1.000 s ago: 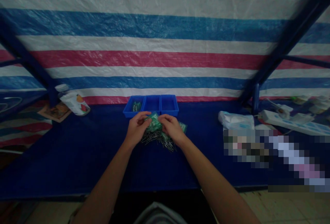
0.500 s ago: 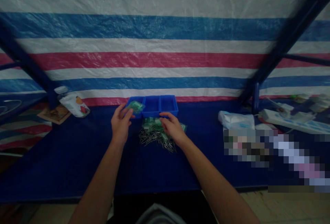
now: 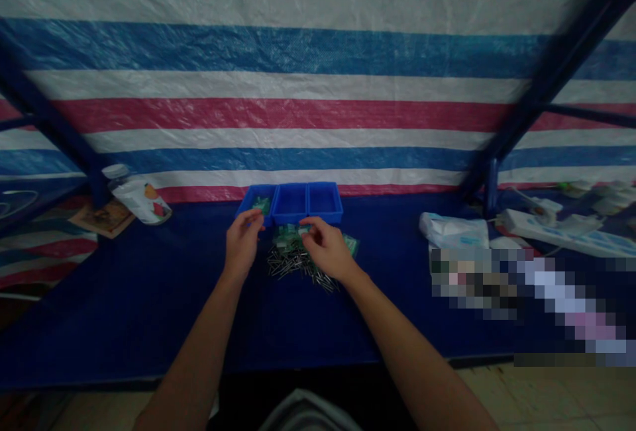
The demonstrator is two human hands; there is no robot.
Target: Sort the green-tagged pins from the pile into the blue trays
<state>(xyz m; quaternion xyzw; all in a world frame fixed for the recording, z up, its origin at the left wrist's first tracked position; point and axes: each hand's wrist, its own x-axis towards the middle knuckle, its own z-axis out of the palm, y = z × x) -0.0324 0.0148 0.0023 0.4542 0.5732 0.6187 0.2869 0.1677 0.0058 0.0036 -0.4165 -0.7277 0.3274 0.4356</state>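
Left hand (image 3: 243, 242) at blue tray (image 3: 291, 185) edge, grip narrow, right hand (image 3: 325, 249) grip narrow on green packet (image 3: 293, 238)

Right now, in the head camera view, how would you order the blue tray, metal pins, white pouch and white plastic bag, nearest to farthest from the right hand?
1. Metal pins, centre, beside the right hand
2. Blue tray, just ahead
3. White plastic bag, to the right
4. White pouch, far left

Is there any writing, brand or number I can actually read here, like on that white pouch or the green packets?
No text here is readable:
White spouted pouch: printing too small to read.
Green packets: markings too small to read.
Illustrated card: too blurred to read.
White power strip: markings too blurred to read.
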